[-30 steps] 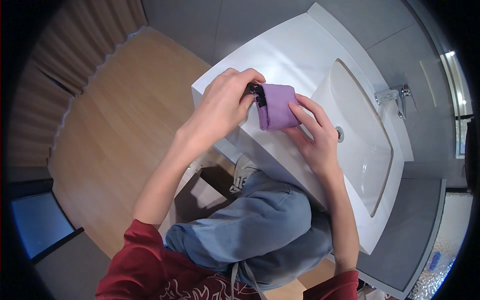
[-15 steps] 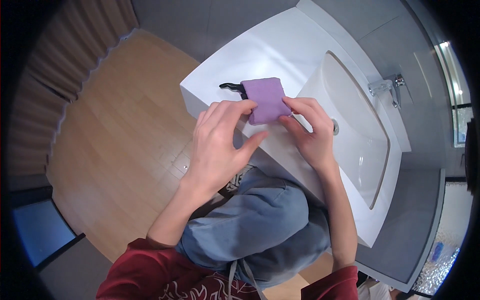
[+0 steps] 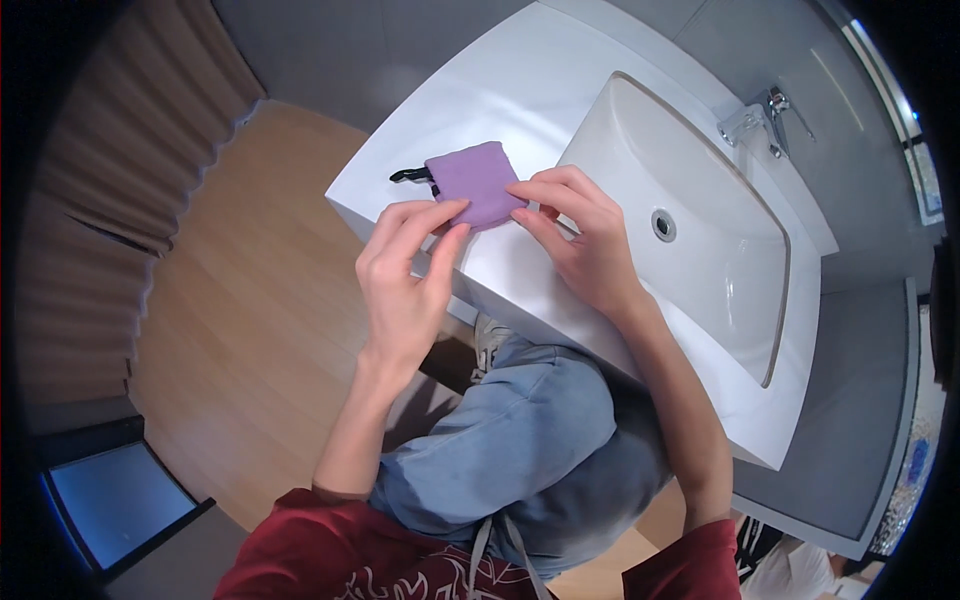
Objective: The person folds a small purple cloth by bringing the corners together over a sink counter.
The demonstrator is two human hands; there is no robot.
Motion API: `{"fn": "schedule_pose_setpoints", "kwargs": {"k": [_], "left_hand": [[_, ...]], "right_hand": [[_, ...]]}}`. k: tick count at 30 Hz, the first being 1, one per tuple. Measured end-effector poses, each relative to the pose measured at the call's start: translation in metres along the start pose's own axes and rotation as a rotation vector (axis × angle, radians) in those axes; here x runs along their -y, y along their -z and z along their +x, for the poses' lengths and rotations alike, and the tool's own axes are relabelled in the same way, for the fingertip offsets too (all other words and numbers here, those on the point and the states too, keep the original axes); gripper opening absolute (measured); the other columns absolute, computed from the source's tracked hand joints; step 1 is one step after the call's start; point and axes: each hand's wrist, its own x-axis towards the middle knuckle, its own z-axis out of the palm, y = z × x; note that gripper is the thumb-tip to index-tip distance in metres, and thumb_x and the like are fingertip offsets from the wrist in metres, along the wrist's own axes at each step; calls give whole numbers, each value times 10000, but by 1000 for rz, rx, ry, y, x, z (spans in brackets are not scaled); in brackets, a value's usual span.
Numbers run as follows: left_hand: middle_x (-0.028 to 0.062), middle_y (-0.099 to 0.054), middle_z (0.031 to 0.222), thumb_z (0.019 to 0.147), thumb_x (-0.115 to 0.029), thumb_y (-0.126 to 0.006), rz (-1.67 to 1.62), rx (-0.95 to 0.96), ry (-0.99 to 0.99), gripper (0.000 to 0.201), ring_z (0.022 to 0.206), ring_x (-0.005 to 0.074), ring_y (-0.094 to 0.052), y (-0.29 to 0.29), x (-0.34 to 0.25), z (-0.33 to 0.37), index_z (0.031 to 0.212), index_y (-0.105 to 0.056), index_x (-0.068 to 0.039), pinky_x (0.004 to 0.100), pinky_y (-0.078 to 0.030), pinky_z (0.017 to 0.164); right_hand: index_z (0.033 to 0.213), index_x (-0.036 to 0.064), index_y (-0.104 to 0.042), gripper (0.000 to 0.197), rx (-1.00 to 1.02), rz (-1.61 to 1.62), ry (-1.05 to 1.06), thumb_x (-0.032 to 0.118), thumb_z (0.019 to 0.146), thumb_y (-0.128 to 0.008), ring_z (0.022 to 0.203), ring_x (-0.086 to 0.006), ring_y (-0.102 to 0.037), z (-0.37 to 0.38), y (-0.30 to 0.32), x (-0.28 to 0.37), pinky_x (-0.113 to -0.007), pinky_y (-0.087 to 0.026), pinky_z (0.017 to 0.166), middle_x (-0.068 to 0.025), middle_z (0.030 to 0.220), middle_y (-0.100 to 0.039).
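A folded purple cloth (image 3: 474, 178) lies on the white washbasin counter (image 3: 470, 95), close to its near edge. My left hand (image 3: 405, 265) has its thumb and fingertips closed at the cloth's near left corner. At the right side of the cloth, my right hand (image 3: 575, 235) pinches the near right corner between thumb and forefinger. A thin black strip-like piece (image 3: 409, 175) sticks out from the cloth's left side. The cloth hides the rest of it, so I cannot tell its kind.
To the right is a white sink basin (image 3: 690, 270) with a round drain (image 3: 663, 224) and a chrome faucet (image 3: 765, 122). My bent knees in blue trousers (image 3: 510, 440) are under the counter edge. A brown curtain (image 3: 140, 150) hangs at the left above the wooden floor (image 3: 250, 300).
My left thumb has come up to the cloth's near edge, narrowing the gap to the fingers. My right hand stays at the right corner. The whole view has shifted slightly.
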Motion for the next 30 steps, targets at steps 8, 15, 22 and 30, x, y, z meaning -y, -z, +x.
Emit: {"fn": "schedule_pose_setpoints", "kwargs": {"k": [8,15,22,30], "left_hand": [[85,-647,953,888,16,-751,142,48,-86,248,804,195,-630,-3,3,2,1132,-765,-26,314,-520,666],[76,-649,945,863,-9,-791,192,20,-92,214,793,187,-628,-7,0,4,1076,-771,-18,310,-506,636],[80,-683,955,876,16,-771,188,-79,-122,177,785,143,-622,-14,6,0,1052,-769,-2,272,-503,679],[72,-678,961,870,20,-779,162,-29,-107,214,808,139,-604,-16,4,2,1082,-767,-5,264,-499,713]], "right_hand": [[1161,18,-743,256,-25,-21,3,-30,911,-718,822,-163,-638,-3,-7,-6,-301,-521,708,-81,1035,-640],[1146,54,-745,257,-45,-32,13,-9,899,-717,794,-231,-666,-2,-8,-5,-351,-547,683,-87,1034,-654],[1091,82,-756,273,-109,-147,157,-8,835,-731,808,-242,-679,0,-10,-15,-364,-559,673,-60,1006,-650],[1043,76,-756,215,-146,-119,131,-8,847,-725,805,-275,-688,1,-11,-19,-390,-565,674,-82,994,-667]]}}
